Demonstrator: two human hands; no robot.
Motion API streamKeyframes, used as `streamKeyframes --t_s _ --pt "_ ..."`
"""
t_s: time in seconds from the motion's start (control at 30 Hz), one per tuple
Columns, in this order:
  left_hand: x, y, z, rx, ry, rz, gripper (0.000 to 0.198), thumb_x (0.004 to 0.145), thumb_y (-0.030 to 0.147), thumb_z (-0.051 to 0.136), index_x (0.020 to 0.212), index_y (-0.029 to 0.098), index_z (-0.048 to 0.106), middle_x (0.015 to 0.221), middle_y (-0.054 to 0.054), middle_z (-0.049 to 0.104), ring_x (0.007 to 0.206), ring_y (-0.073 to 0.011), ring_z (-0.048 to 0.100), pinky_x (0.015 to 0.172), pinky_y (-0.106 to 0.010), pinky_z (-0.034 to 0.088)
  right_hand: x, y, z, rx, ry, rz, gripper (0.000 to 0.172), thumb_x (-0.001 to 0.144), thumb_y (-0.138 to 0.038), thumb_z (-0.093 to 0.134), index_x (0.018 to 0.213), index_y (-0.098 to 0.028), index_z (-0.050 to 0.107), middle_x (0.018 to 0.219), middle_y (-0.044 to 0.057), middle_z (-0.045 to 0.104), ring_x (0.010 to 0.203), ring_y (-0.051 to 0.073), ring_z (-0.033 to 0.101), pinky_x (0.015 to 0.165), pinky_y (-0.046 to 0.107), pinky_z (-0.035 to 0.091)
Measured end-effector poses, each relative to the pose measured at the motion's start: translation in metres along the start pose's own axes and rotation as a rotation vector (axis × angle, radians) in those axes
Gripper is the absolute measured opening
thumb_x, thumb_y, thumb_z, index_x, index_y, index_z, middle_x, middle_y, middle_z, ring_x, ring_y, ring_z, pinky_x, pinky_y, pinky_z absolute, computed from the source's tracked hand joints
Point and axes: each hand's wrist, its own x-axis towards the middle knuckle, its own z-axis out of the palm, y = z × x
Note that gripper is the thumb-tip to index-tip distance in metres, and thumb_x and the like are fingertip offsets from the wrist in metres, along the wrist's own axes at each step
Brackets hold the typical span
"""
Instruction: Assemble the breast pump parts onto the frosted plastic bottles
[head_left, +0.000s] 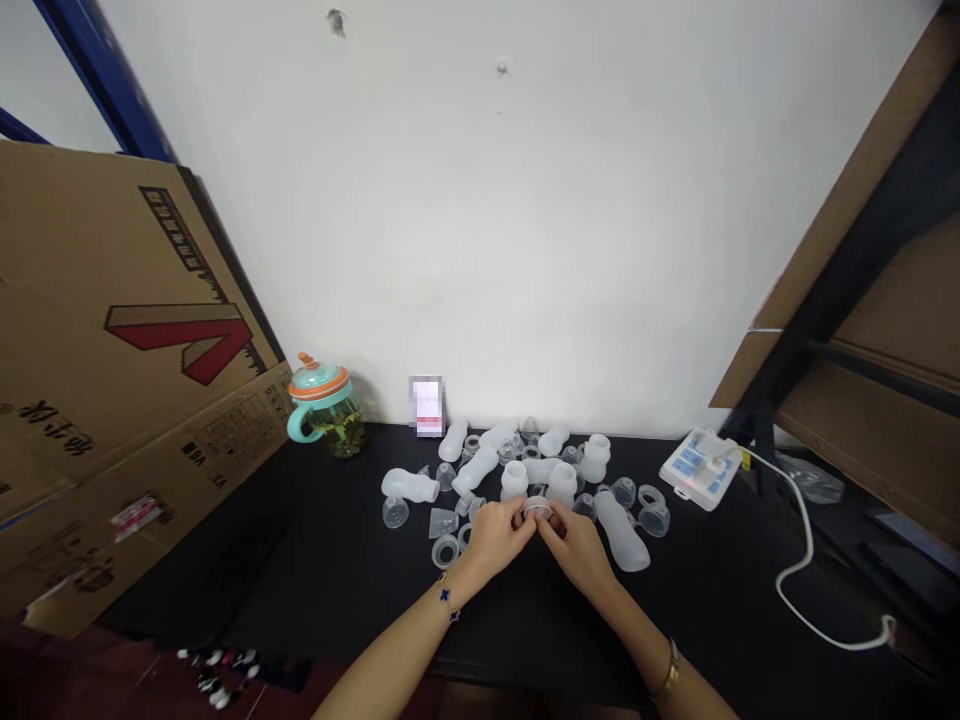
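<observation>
Between the fingertips of my left hand and my right hand is a small clear plastic bottle collar ring. Both hands pinch it from opposite sides; its underside is hidden. Just behind it stand two frosted white baby bottles without caps. Another bottle lies on its side right of my right hand. To the left of my left hand are a clear ring, a clear cup-shaped cap and a lying bottle. Several more bottles, rings and domed caps are scattered behind.
A black table carries everything, against a white wall. A teal and orange lidded glass jug stands back left, beside a lit, blurred phone screen. At right is a white power strip with its cable. Cardboard boxes stand left.
</observation>
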Motion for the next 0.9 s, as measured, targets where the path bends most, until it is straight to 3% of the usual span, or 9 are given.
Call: streamKeyframes --t_s 0.9 --pt "-0.0005 0.0000 -0.0038 -0.016 -0.020 0.002 0.032 0.095 0.033 0.051 0.066 0.019 0.056 0.056 0.001 0.055 0.053 -0.0129 0.051 0.054 -0.024 0.026 0.0002 -0.0013 0.0001 -0.040 0.020 -0.022 0.032 0.096 -0.043 0.047 0.080 -0.021 0.062 0.059 -0.001 0.058 0.053 0.016 0.056 0.053 0.026 0.033"
